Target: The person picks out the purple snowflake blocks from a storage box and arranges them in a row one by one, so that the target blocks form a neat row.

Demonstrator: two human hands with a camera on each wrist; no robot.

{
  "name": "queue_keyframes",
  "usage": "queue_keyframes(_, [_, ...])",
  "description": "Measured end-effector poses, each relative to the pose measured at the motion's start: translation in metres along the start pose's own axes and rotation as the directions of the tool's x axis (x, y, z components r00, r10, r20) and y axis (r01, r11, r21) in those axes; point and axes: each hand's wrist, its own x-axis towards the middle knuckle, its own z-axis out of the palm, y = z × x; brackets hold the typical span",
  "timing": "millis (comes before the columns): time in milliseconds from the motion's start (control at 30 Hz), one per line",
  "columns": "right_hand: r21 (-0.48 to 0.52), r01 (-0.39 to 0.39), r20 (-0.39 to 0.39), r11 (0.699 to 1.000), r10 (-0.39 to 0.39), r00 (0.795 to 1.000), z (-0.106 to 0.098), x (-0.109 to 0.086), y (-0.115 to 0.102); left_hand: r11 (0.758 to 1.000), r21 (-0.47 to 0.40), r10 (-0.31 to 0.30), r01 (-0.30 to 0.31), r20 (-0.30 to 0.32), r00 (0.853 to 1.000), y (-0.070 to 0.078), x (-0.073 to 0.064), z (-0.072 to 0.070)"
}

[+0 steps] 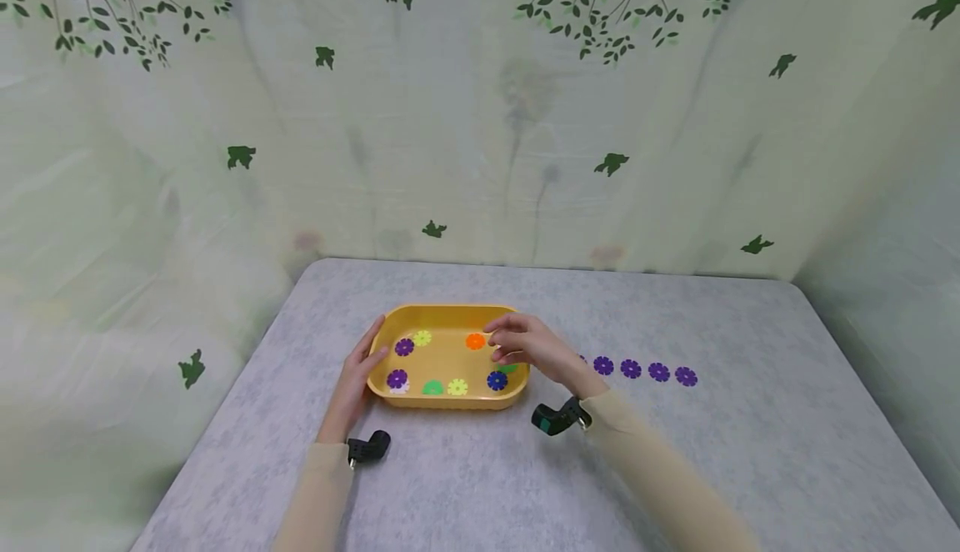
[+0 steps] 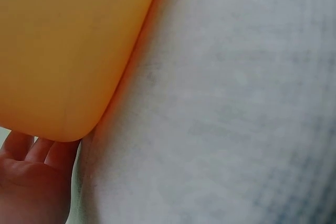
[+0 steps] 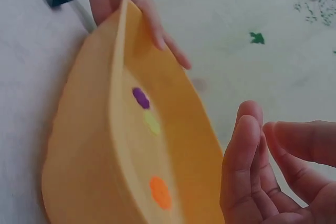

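A yellow tray stands on the table, with several flower-shaped pieces inside. My left hand holds its left end, thumb at the rim and fingers along the outer wall. In the left wrist view the fingers lie against the tray. My right hand hovers over the tray's right end, its fingers loosely bent and nothing visible in them. Nearest to it are an orange flower piece, a blue flower piece and a partly covered green flower piece. Purple flower pieces lie toward the tray's left end.
To the right of the tray, several purple flower pieces form a row on the grey table; the right hand covers part of its near end. A pale curtain with leaf prints hangs behind the table.
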Motion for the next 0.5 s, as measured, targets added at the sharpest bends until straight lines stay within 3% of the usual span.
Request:
queue_keyframes(167, [0.045,-0.040,0.024,0.998,0.039,0.999,0.029,0.021,0.010,0.999,0.021,0.029,-0.029,-0.003,1.000,-0.012,0.006,-0.004])
queue_keyframes(500, [0.059,-0.136,0.031,0.989,0.134,0.990,0.078,0.053,0.020,0.997,0.067,0.025,-0.024,-0.004,1.000,-0.011,0.006,-0.005])
